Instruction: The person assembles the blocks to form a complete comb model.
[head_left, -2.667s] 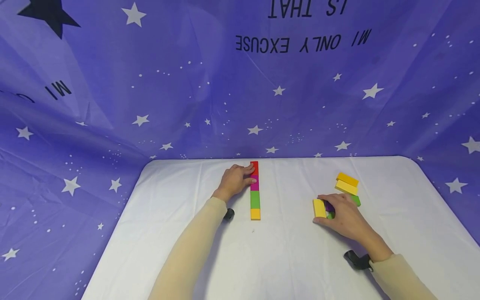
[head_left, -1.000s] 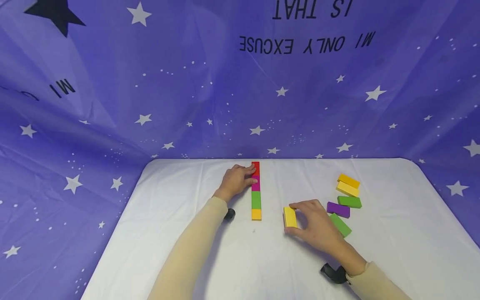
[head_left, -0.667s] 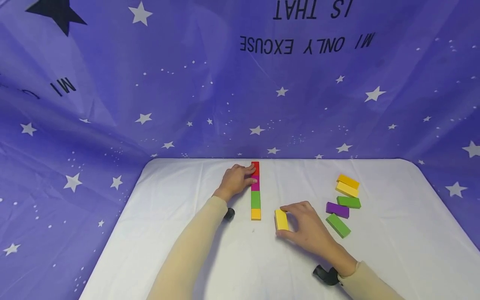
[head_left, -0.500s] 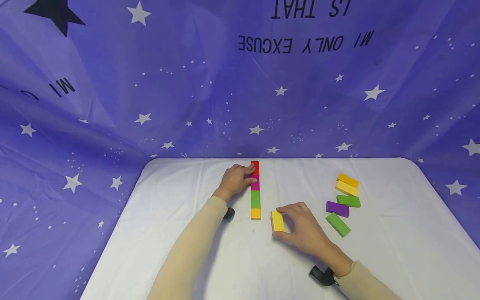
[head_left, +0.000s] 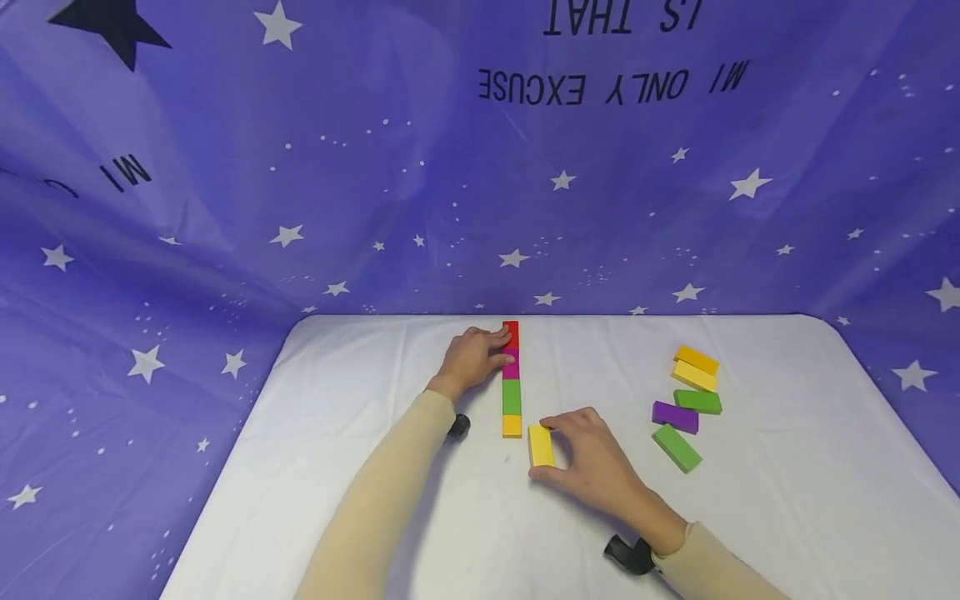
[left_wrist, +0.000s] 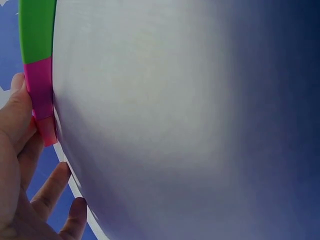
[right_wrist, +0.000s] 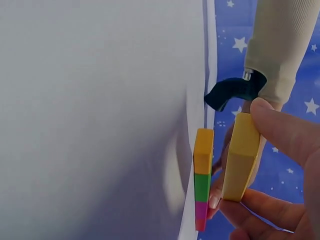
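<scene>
A straight row runs toward me on the white table: a red block at the far end, then a magenta block, a green block and an orange block. My left hand comes from the left side, a fingertip on the red block and the thumb on the magenta one. Between thumb and fingers my right hand holds a yellow block by its two ends. It is just right of the row's near end, apart from the orange block. In the right wrist view this yellow block looks thick and long.
Loose blocks lie at the right of the white table: an orange block, a pale yellow block, a green block, a purple block and another green block. A starry purple cloth hangs behind the table.
My right hand has carried the yellow block left from the loose blocks to near the row's near end. The left hand has kept its place on the red and magenta blocks.
</scene>
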